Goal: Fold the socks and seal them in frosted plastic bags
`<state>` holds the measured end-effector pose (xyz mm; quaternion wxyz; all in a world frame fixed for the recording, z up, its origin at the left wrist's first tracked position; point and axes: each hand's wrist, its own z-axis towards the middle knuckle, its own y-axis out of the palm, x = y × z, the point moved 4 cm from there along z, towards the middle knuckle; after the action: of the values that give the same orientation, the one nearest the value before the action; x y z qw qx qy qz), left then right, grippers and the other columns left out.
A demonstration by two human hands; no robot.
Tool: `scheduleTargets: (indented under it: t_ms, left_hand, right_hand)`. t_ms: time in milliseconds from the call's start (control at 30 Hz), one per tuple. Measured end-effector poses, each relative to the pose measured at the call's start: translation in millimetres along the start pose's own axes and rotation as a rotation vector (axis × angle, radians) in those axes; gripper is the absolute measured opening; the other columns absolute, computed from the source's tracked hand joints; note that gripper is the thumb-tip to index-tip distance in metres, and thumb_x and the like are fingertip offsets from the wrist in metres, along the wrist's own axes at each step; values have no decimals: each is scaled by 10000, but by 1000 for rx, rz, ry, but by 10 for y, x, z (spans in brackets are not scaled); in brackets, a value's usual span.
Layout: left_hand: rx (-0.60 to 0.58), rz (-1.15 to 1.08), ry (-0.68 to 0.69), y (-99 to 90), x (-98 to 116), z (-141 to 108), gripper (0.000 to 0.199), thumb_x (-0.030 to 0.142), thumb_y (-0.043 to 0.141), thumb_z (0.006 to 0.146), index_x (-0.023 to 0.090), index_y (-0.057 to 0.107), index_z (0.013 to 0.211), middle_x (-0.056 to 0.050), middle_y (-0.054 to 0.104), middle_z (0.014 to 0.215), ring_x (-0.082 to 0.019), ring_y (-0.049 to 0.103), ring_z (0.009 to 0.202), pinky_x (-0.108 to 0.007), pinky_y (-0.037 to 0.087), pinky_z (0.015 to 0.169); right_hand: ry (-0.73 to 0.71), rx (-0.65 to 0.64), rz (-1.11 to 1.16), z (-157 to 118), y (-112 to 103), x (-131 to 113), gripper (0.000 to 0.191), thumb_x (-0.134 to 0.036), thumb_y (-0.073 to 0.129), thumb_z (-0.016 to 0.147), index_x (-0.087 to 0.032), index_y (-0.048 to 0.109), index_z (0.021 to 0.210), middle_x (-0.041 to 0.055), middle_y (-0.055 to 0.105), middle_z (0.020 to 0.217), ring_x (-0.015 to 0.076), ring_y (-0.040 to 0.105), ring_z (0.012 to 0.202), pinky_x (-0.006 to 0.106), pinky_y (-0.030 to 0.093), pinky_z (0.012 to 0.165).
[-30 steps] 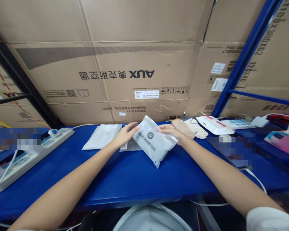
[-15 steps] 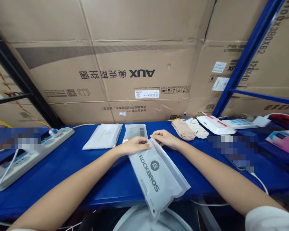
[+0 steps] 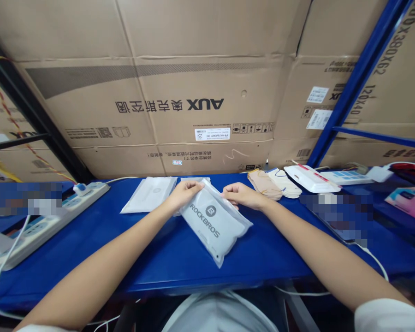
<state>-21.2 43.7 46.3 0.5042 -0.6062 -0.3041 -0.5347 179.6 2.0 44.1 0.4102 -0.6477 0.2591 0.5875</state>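
Whereas half a second ago the printed pouch (image 3: 207,226) dipped past the near edge of the table (image 3: 152,267) in the head view, it is now drawn up and away, all of it seen against the blue top. Its ROCKBROS face looks up toward the wearer; its long axis slants from the far left corner to the near right, the lettering running the same way, one corner pointing nearly straight back at the person. The left hand (image 3: 186,192) has its grip pinched on the far corner. The right hand (image 3: 244,196), which was together with the left at that corner, is now apart, fingers curled at the upper right edge; how tightly its grip closes there cannot be told.

Left of these, a power strip (image 3: 57,216) runs along the table; to the right lies a phone (image 3: 320,219), partly blurred out, with a white cable attached. Just behind the held pouch is a second pouch (image 3: 195,179), now mostly covered by it, and beside that a white pouch (image 3: 148,196) lies flat. Farther right sit tan pieces (image 3: 263,184), white pieces (image 3: 285,184) and a white tray (image 3: 309,179). Cardboard (image 3: 180,83) walls off the back.
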Motion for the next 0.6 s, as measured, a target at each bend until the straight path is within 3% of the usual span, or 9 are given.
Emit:
scheduleTargets:
  t_ms: [133,267,433,600]
  left_hand:
    - [211,-18,-14,-319,-47,95,400,556,738,640,167,646,654,-1,600,565,-130,512,494,-224,372,457]
    - [227,-35,-48,-429,-108,123,412,565,731,625,163,660,685,-11,613,578,-143,533,499,-229,368,460]
    - [121,-66,-92,-277,-159,106,409,557,740,616,167,632,676,-2,592,566,-133,512,477,-234,358,460]
    - [-19,-11,-43,-8,-102,2,435,595,684,702,167,613,667,13,549,560,-109,475,480,-228,329,463]
  right_hand:
    - [42,-162,-109,-81,-72,-55,410,-512,669,820,-165,521,661,-65,495,487,61,444,428,199,316,470]
    - [78,-210,-124,-106,-112,-55,397,-494,689,803,-167,517,657,-59,502,499,87,520,449,213,394,497]
    - [-9,47,-63,-19,-111,-1,354,-485,696,794,-208,551,959,-34,618,772,109,589,592,230,471,546]
    - [-90,58,-213,14,5,4,353,-498,675,812,-167,634,928,32,676,920,161,616,813,270,485,727]
